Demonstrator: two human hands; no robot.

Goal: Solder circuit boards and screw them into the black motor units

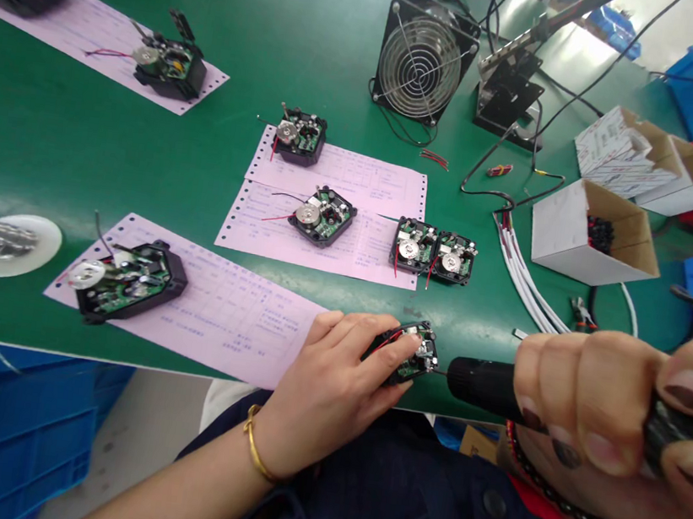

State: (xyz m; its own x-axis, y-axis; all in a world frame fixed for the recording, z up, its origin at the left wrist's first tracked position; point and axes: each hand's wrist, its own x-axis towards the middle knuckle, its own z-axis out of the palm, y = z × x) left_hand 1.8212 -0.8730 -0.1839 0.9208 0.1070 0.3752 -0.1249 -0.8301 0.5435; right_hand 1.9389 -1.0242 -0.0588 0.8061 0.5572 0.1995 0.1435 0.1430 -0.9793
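Observation:
My left hand presses a small circuit board in a black housing against the front edge of the green table, fingers closed over its left side. In my right hand is a black power screwdriver, held level with its thin bit pointing left at the board's right side. Whether the bit sits in a screw is too small to tell. Behind the left hand, two similar boards stand side by side partly on pink paper. Another board with red and black wires lies on the pink sheet.
A round-grilled fan stands at the back, beside a black metal stand. White cables and an open white box are at right. More boards rest on pink sheets at left, near a white-based post.

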